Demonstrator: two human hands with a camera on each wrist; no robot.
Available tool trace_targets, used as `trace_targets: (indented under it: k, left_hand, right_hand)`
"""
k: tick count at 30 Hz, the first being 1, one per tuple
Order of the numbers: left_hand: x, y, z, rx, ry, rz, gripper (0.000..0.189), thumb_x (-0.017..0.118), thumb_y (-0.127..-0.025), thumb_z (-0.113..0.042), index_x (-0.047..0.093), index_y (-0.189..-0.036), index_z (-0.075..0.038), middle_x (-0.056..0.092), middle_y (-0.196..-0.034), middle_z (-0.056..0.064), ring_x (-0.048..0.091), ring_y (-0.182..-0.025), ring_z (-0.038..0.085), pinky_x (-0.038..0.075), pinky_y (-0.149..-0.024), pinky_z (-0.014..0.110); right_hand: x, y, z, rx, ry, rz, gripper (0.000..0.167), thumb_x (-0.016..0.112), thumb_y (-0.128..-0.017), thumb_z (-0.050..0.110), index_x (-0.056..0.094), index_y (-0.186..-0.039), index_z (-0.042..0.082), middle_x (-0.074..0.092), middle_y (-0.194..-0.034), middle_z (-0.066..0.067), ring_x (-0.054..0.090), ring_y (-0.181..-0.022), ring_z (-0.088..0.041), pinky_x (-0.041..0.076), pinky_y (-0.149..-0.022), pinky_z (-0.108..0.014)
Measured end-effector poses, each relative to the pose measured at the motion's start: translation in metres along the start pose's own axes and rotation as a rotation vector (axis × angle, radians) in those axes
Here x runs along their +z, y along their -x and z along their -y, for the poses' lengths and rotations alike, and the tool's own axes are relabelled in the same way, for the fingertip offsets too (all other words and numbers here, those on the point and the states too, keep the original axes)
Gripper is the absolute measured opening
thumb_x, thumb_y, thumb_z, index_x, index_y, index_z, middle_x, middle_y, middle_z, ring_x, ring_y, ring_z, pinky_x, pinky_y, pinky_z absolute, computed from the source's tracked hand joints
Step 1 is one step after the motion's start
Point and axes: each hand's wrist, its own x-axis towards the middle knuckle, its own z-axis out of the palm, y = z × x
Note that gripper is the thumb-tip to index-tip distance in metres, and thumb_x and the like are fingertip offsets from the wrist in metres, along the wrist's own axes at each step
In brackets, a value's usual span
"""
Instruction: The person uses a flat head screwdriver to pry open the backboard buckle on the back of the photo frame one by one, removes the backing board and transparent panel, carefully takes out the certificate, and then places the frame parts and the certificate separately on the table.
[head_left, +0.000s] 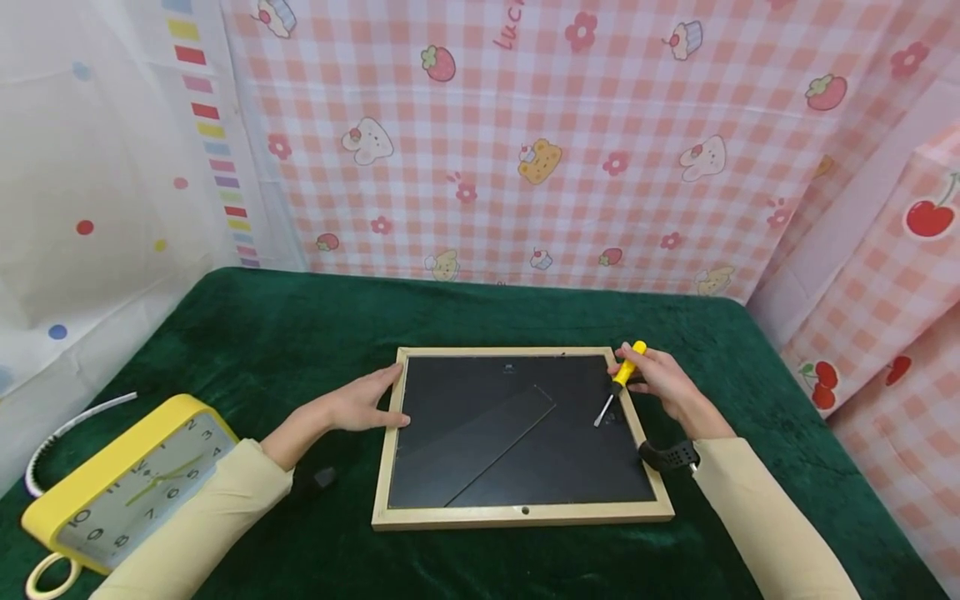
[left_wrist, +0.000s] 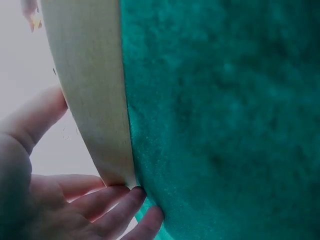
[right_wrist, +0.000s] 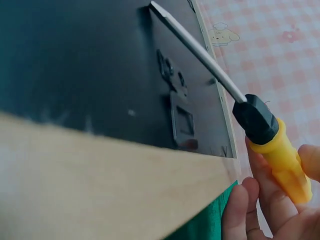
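A picture frame [head_left: 380,475] with a light wooden border lies with its black backing panel [head_left: 480,433] facing up on the green cloth. My left hand [head_left: 360,402] rests at the frame's left side, its thumb over the wooden edge and its fairly straight fingers touching near the upper left corner. In my right hand [head_left: 667,383] is a flathead screwdriver [head_left: 630,364], held by its yellow handle above the frame's right side. The steel tip points down toward the panel. Close to it, a small metal hanger [right_wrist: 184,120] sits on the panel in the right wrist view.
At the left, a yellow clock [head_left: 142,487] lies on the cloth, partly behind my left sleeve. A white curved cord [head_left: 52,446] runs beside it. A small dark object [head_left: 325,477] lies near my left wrist. Pink checked curtain [head_left: 540,217] hangs behind the green-covered table [head_left: 315,312].
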Motion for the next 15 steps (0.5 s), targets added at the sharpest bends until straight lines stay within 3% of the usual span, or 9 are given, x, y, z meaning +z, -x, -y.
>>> trace_targets:
  k: [6, 10, 15]
  left_hand:
    - [-0.002, -0.003, 0.005, 0.012, -0.013, -0.003, 0.082, 0.061, -0.084, -0.023, 0.009, -0.135, 0.012, 0.012, -0.140, 0.027, 0.014, -0.127, 0.036, 0.016, -0.099, 0.050]
    - [-0.005, -0.008, 0.010, 0.023, -0.048, -0.001, 0.080, 0.061, -0.083, -0.022, 0.011, -0.136, 0.011, 0.015, -0.140, 0.026, 0.016, -0.127, 0.035, 0.012, -0.099, 0.052]
    - [-0.012, -0.016, 0.016, 0.000, -0.036, 0.047, 0.080, 0.060, -0.083, -0.021, 0.010, -0.137, 0.008, 0.013, -0.141, 0.023, 0.011, -0.128, 0.035, 0.008, -0.100, 0.051]
  right_hand:
    - [0.000, 0.000, 0.002, 0.005, -0.041, -0.011, 0.068, 0.041, -0.088, 0.050, 0.037, -0.127, -0.005, 0.060, -0.106, -0.009, 0.053, -0.087, -0.013, 0.045, -0.070, -0.025]
    - [0.000, -0.001, 0.004, 0.014, -0.063, 0.010, 0.071, 0.040, -0.089, 0.048, 0.028, -0.133, -0.005, 0.041, -0.125, -0.019, 0.048, -0.081, -0.013, 0.045, -0.065, -0.022]
    - [0.000, -0.004, 0.007, 0.012, -0.053, 0.054, 0.069, 0.042, -0.089, 0.047, 0.028, -0.131, -0.007, 0.040, -0.114, -0.018, 0.047, -0.077, -0.014, 0.044, -0.067, -0.024]
